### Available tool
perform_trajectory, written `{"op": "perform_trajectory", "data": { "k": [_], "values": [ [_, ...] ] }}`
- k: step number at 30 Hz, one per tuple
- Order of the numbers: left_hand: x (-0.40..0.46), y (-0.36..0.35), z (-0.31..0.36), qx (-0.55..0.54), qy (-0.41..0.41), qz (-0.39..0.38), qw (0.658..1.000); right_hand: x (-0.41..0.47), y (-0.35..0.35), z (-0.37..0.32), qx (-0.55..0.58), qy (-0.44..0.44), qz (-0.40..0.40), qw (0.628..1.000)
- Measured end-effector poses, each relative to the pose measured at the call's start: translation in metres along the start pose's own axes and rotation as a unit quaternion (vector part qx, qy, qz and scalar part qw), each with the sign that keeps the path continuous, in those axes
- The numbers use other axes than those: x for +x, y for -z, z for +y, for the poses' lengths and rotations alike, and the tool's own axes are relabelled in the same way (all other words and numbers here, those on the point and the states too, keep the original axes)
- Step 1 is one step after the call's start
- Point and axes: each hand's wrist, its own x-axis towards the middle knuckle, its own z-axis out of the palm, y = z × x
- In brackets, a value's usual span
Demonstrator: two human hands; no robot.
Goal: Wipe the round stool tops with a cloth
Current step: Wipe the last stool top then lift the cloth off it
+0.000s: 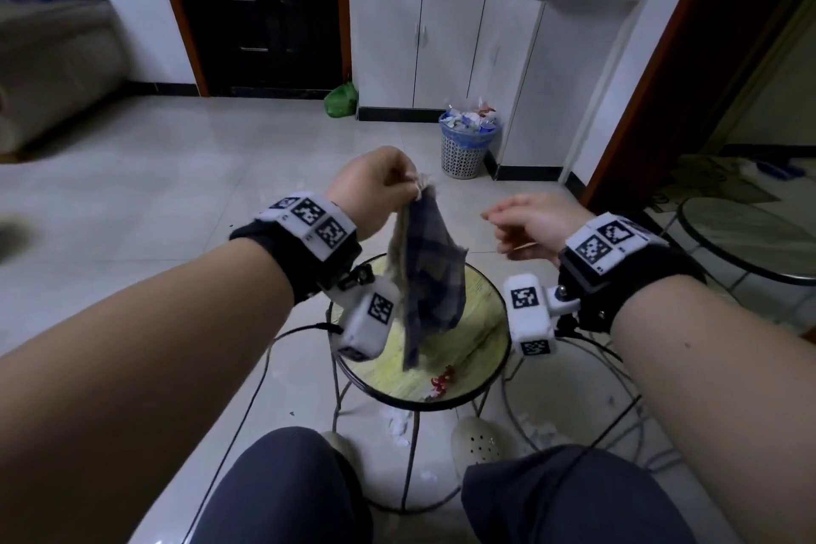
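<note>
Our left hand [375, 181] pinched the dark plaid cloth [426, 278] above the round yellow-green stool top [477, 322]; our right hand [525, 225], loosely curled, held nothing; bunching the cloth first would help.

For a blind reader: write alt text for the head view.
Seen from above, the left hand pinches a plaid cloth by one corner, so it hangs over a round stool. The right hand hovers beside it, loosely curled and holding nothing. A full wastebasket stands on the tiled floor behind.
</note>
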Motion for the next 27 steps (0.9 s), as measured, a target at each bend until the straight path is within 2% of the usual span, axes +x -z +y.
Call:
{"op": "perform_trajectory", "data": {
  "k": [2,7,10,13,17,20,23,27],
  "values": [
    [0.004,0.004,-0.001,-0.031,0.0,-0.003,1.0,-0.001,0.001,0.003,-0.045,0.053,-0.008,0.998],
    [0.01,0.008,0.003,-0.109,-0.037,-0.067,0.991,-0.001,-0.017,0.001,-0.117,0.133,-0.091,0.98],
    [0.008,0.007,0.004,-0.143,-0.052,-0.096,0.984,0.002,-0.027,-0.004,-0.091,0.154,-0.125,0.976],
    [0.007,0.006,0.001,-0.172,-0.053,-0.111,0.977,0.002,-0.03,-0.003,-0.063,0.154,-0.112,0.98],
    [0.007,0.009,-0.007,-0.154,-0.042,-0.077,0.984,0.001,-0.028,0.002,-0.163,0.149,-0.069,0.973],
    [0.009,0.011,-0.008,-0.16,-0.033,-0.03,0.986,0.0,-0.025,0.005,-0.186,0.125,-0.081,0.971],
    [0.01,0.016,-0.009,-0.208,-0.012,0.025,0.978,0.0,-0.026,0.009,-0.256,0.106,-0.086,0.957],
    [0.008,0.021,-0.024,-0.2,0.041,0.067,0.977,0.008,-0.018,0.001,-0.273,0.084,-0.044,0.957]
  ]
}}
